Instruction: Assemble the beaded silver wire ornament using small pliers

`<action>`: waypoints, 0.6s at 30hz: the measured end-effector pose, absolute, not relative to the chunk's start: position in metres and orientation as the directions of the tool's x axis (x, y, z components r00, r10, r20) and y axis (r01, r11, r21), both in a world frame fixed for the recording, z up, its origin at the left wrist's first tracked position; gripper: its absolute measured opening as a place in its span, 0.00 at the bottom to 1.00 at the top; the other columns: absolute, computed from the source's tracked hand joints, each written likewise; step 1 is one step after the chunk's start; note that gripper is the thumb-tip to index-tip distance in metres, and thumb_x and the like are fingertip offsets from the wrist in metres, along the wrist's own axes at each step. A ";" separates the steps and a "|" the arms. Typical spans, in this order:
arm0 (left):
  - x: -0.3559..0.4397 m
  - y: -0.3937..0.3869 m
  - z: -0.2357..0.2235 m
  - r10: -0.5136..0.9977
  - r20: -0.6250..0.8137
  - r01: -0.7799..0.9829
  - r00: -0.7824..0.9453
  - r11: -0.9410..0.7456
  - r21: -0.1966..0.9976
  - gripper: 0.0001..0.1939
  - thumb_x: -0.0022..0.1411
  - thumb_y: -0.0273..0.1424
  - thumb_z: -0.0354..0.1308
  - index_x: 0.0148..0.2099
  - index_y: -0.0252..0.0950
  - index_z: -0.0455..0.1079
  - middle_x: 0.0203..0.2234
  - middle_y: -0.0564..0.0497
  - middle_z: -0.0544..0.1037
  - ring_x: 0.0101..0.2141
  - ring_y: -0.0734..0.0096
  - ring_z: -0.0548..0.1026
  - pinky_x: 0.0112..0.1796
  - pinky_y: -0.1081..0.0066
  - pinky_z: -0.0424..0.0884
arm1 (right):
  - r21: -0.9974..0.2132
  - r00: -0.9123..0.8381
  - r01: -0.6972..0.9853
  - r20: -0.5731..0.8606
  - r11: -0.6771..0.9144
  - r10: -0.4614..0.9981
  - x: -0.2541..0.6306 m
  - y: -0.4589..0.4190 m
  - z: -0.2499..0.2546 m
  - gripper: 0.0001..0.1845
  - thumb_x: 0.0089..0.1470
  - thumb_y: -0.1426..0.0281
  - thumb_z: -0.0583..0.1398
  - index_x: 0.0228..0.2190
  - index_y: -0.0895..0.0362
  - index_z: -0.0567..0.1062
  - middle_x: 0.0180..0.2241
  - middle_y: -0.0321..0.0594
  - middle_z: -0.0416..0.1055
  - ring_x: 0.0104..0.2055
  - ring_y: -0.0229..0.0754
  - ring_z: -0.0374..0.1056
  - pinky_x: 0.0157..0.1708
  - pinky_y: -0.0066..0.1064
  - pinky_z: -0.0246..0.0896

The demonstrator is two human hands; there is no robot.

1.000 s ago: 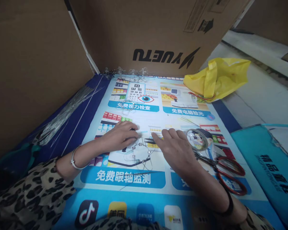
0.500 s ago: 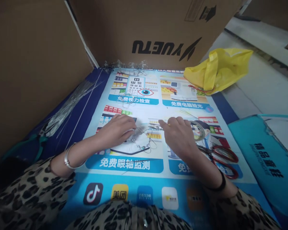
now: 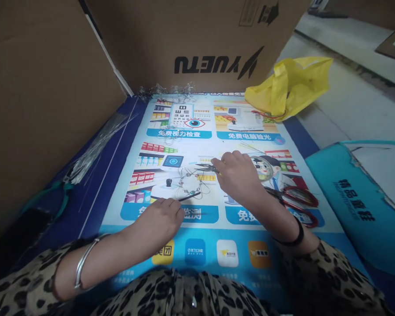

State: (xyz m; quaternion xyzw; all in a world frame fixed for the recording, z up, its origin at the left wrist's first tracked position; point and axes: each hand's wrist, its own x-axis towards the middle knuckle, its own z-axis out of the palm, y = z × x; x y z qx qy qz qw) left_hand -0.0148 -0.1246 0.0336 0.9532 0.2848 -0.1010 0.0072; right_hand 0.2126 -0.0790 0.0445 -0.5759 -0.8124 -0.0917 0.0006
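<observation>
A beaded wire loop [image 3: 191,192] lies on the printed poster [image 3: 181,153], its thin wire ends curling out at the sides. My right hand [image 3: 238,177] is wrapped round small needle-nose pliers [image 3: 206,167], whose pointed jaws reach left, just above the loop. Below the loop, my left hand [image 3: 164,216] rests low over the poster with its fingers drawn together. Its fingertips are hidden, so what they grip cannot be made out. Close to those fingers, thin dark wire pieces [image 3: 200,213] lie on the poster.
Red-handled scissors [image 3: 299,197] and a clear round tape roll [image 3: 263,169] lie by my right forearm. Wire strands [image 3: 88,149] and teal-handled pliers [image 3: 66,197] are at left. Wire pieces [image 3: 167,90] sit before the cardboard [image 3: 197,39]. A yellow bag [image 3: 283,92] and teal box [image 3: 345,197] stand right.
My left hand has let go of the beaded wire loop and moved down toward me. The loop now lies on the poster. The right hand keeps the pliers; the view has shifted slightly.
</observation>
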 end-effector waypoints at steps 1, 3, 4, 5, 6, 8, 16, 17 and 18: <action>-0.014 -0.125 0.035 0.535 -0.203 0.537 0.820 -0.842 -0.050 0.09 0.52 0.17 0.49 0.33 0.32 0.66 0.28 0.45 0.71 0.29 0.61 0.69 0.29 0.64 0.65 | 0.138 -0.335 0.937 0.100 0.321 0.937 0.212 -0.080 0.046 0.18 0.54 0.73 0.50 0.45 0.56 0.70 0.35 0.46 0.67 0.39 0.47 0.55 0.33 0.35 0.41; -0.015 -0.126 0.036 0.529 -0.187 0.533 0.828 -0.846 -0.033 0.09 0.53 0.17 0.48 0.33 0.33 0.66 0.29 0.45 0.71 0.29 0.62 0.69 0.29 0.64 0.65 | 0.104 -0.330 0.941 0.074 0.322 0.941 0.211 -0.082 0.048 0.17 0.54 0.72 0.50 0.44 0.56 0.70 0.35 0.46 0.67 0.39 0.47 0.56 0.34 0.35 0.42; -0.016 -0.127 0.036 0.529 -0.171 0.535 0.831 -0.845 -0.012 0.08 0.54 0.18 0.48 0.33 0.33 0.65 0.29 0.45 0.71 0.30 0.62 0.69 0.30 0.64 0.65 | 0.078 -0.329 0.943 0.055 0.324 0.943 0.210 -0.082 0.049 0.16 0.55 0.70 0.51 0.43 0.56 0.71 0.35 0.46 0.67 0.40 0.47 0.57 0.34 0.34 0.43; -0.017 -0.127 0.036 0.532 -0.153 0.540 0.833 -0.842 0.014 0.08 0.54 0.18 0.48 0.33 0.33 0.65 0.29 0.45 0.71 0.30 0.62 0.69 0.30 0.64 0.65 | 0.045 -0.328 0.944 0.035 0.326 0.944 0.210 -0.083 0.050 0.14 0.55 0.69 0.51 0.41 0.56 0.72 0.35 0.45 0.68 0.40 0.46 0.58 0.35 0.34 0.44; -0.018 -0.127 0.037 0.537 -0.139 0.547 0.832 -0.836 0.039 0.08 0.55 0.19 0.47 0.33 0.34 0.65 0.29 0.46 0.70 0.30 0.62 0.69 0.30 0.64 0.64 | 0.004 -0.327 0.945 0.017 0.327 0.945 0.209 -0.084 0.051 0.13 0.55 0.68 0.51 0.40 0.56 0.72 0.35 0.45 0.68 0.40 0.45 0.59 0.35 0.33 0.45; -0.019 -0.126 0.038 0.552 -0.130 0.564 0.823 -0.821 0.085 0.07 0.56 0.21 0.46 0.33 0.35 0.64 0.29 0.46 0.70 0.30 0.62 0.69 0.29 0.65 0.63 | -0.105 -0.334 0.938 -0.024 0.330 0.942 0.208 -0.085 0.052 0.12 0.55 0.66 0.51 0.36 0.56 0.72 0.35 0.43 0.69 0.39 0.43 0.61 0.34 0.31 0.46; -0.020 -0.119 0.036 0.607 -0.236 0.648 0.759 -0.739 0.184 0.07 0.59 0.24 0.43 0.36 0.35 0.62 0.28 0.48 0.72 0.27 0.65 0.70 0.26 0.69 0.59 | -0.565 -0.582 0.721 -0.181 0.400 0.793 0.204 -0.088 0.049 0.09 0.53 0.67 0.53 0.29 0.57 0.71 0.27 0.35 0.69 0.29 0.35 0.61 0.26 0.24 0.46; -0.021 -0.118 0.034 0.611 -0.243 0.655 0.753 -0.732 0.187 0.07 0.60 0.24 0.43 0.36 0.34 0.62 0.28 0.48 0.72 0.27 0.65 0.70 0.25 0.70 0.58 | -0.593 -0.602 0.699 -0.187 0.399 0.777 0.204 -0.087 0.048 0.09 0.53 0.67 0.53 0.28 0.57 0.71 0.26 0.35 0.69 0.29 0.34 0.60 0.26 0.24 0.45; -0.021 -0.117 0.032 0.618 -0.245 0.662 0.747 -0.726 0.188 0.07 0.60 0.25 0.43 0.36 0.34 0.62 0.28 0.48 0.72 0.28 0.65 0.71 0.25 0.70 0.58 | -0.613 -0.617 0.683 -0.193 0.397 0.763 0.204 -0.087 0.047 0.09 0.52 0.67 0.54 0.27 0.58 0.71 0.25 0.34 0.68 0.28 0.34 0.60 0.25 0.24 0.45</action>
